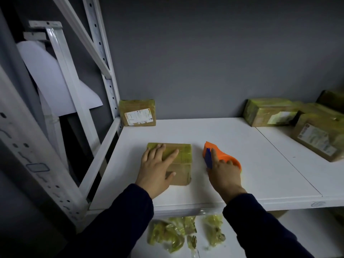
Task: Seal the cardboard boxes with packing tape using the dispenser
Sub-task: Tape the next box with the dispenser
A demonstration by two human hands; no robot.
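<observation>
The left hand (156, 168) lies flat, fingers straight, pinning the box (179, 162) steady; just right, the right hand (225, 175) grips the orange dispenser (219, 155), index finger extended.

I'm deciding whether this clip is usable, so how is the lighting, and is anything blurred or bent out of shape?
Head view: dim, bluish light, with the white shelf brightest and the lower corners nearly black. Head view: the rack uprights lean and curve slightly, which looks like a wide-angle effect. Head view: the near post at left is smeared, while the box and orange dispenser stay fairly sharp.
</observation>
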